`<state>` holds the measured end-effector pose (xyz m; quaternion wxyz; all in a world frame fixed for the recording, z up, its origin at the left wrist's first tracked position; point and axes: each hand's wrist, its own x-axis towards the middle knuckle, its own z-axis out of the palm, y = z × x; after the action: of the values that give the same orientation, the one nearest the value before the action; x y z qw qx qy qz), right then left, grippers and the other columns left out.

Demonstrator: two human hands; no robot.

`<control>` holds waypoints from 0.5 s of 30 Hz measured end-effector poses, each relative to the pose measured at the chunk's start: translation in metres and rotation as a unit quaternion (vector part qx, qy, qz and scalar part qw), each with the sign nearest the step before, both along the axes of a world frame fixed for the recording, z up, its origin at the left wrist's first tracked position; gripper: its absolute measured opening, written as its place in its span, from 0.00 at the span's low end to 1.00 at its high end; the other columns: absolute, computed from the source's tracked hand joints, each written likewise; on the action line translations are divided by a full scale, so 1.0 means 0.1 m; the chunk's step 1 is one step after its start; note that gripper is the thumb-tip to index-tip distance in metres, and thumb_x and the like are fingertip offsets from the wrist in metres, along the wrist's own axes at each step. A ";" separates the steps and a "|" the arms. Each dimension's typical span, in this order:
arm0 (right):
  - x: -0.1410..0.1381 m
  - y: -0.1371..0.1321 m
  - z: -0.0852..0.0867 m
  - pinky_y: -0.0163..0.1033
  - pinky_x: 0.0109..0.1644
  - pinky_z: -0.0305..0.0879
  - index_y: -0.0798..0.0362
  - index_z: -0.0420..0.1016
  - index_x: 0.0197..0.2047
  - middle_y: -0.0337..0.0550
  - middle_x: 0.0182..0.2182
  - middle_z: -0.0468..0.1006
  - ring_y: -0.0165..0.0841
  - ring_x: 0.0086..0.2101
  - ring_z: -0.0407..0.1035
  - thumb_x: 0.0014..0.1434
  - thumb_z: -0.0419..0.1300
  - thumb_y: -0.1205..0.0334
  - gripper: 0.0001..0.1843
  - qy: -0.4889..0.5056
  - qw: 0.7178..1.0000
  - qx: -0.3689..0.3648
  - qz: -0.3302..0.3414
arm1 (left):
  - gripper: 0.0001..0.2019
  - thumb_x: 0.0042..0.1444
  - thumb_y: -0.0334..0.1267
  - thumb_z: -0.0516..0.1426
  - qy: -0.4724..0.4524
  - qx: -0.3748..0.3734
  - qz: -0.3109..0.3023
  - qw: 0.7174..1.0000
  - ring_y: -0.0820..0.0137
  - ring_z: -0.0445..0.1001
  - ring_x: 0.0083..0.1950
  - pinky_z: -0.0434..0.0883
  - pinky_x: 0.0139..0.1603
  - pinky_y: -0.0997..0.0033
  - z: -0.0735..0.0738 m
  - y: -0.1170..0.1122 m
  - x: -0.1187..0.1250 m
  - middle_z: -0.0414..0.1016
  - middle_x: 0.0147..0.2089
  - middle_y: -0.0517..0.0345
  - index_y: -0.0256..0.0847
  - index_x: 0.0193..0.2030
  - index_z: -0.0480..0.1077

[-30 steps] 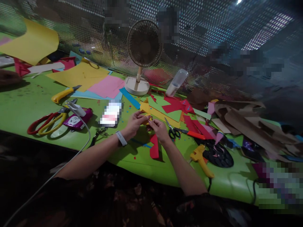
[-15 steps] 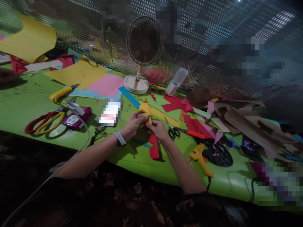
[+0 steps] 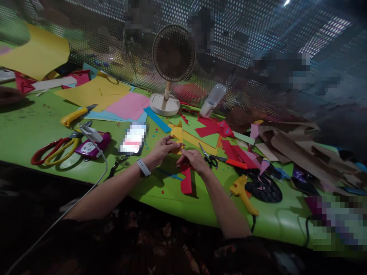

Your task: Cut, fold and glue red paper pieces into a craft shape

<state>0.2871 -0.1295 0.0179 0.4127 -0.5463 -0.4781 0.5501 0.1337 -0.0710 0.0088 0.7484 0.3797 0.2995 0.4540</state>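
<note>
Over the green table, my left hand (image 3: 163,151) pinches a small folded piece of yellow paper (image 3: 177,134) between thumb and fingers. At the lower corner of the same paper, the thumb and forefinger of my right hand (image 3: 195,160) are pressed together. The fingers partly hide the paper's lower end. Just below my right hand lies a red paper cut-out (image 3: 187,184). Black-handled scissors (image 3: 210,159) rest to the right of that hand. A yellow paper strip (image 3: 197,142) and green paper lie beyond both hands.
A phone (image 3: 133,139), a purple power adapter (image 3: 93,147) and red-and-yellow-handled shears (image 3: 56,151) lie left. A yellow glue gun (image 3: 243,194) lies right. Behind stand a fan (image 3: 164,105) and a tilted bottle (image 3: 212,100). Another person's hand (image 3: 10,94) rests at far left.
My right hand has shifted slightly down and right, its lower fingers more curled toward the red cut-out. The yellow paper shows more of its face above my left hand.
</note>
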 end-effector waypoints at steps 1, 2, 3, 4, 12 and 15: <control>0.06 0.00 0.04 0.35 0.24 0.67 0.55 0.76 0.24 0.45 0.23 0.80 0.33 0.21 0.73 0.52 0.59 0.38 0.26 -0.011 1.000 0.019 -0.017 | 0.22 0.38 0.32 0.70 0.010 0.010 -0.027 1.000 0.72 0.76 0.28 0.70 0.32 0.76 0.02 0.02 -0.03 0.78 0.28 0.58 0.37 0.41 0.70; 0.12 0.00 0.08 0.35 0.24 0.66 0.54 0.77 0.28 0.45 0.27 0.81 0.31 0.22 0.73 0.52 0.61 0.39 0.24 -0.024 0.997 0.049 -0.048 | 0.22 0.38 0.32 0.70 0.026 0.021 -0.061 0.998 0.71 0.76 0.28 0.70 0.31 0.75 0.04 0.04 -0.07 0.77 0.28 0.58 0.37 0.41 0.70; 0.19 0.00 0.12 0.33 0.24 0.66 0.54 0.78 0.34 0.44 0.31 0.81 0.30 0.23 0.73 0.51 0.63 0.41 0.22 -0.038 0.992 0.084 -0.084 | 0.21 0.37 0.30 0.70 0.046 0.030 -0.103 0.993 0.70 0.77 0.28 0.71 0.30 0.74 0.07 0.05 -0.10 0.77 0.28 0.58 0.37 0.40 0.71; 0.24 0.00 0.15 0.32 0.24 0.65 0.52 0.77 0.39 0.42 0.33 0.81 0.28 0.24 0.72 0.48 0.66 0.44 0.22 -0.054 0.986 0.115 -0.111 | 0.19 0.37 0.29 0.70 0.066 0.036 -0.150 0.986 0.68 0.77 0.28 0.71 0.30 0.74 0.10 0.06 -0.14 0.77 0.28 0.56 0.36 0.38 0.72; 0.28 0.03 0.09 0.31 0.18 0.59 0.52 0.70 0.31 0.30 0.14 0.69 0.25 0.13 0.61 0.48 0.64 0.50 0.15 -0.070 0.982 0.116 -0.134 | 0.19 0.37 0.23 0.67 0.102 0.029 -0.258 0.960 0.69 0.78 0.28 0.72 0.28 0.76 0.21 0.21 -0.33 0.79 0.31 0.53 0.39 0.38 0.76; 0.23 0.06 0.06 0.30 0.16 0.56 0.52 0.67 0.30 0.32 0.14 0.71 0.27 0.13 0.65 0.48 0.64 0.49 0.16 -0.032 0.974 0.100 -0.202 | 0.21 0.41 0.30 0.67 0.043 -0.024 -0.107 0.993 0.68 0.79 0.32 0.75 0.33 0.72 0.20 0.31 -0.36 0.80 0.33 0.53 0.40 0.45 0.75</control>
<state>0.3103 -0.1230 0.0236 0.5524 -0.6047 -0.4233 0.3872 0.0979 -0.0400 0.0286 0.7880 0.4105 0.3000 0.3472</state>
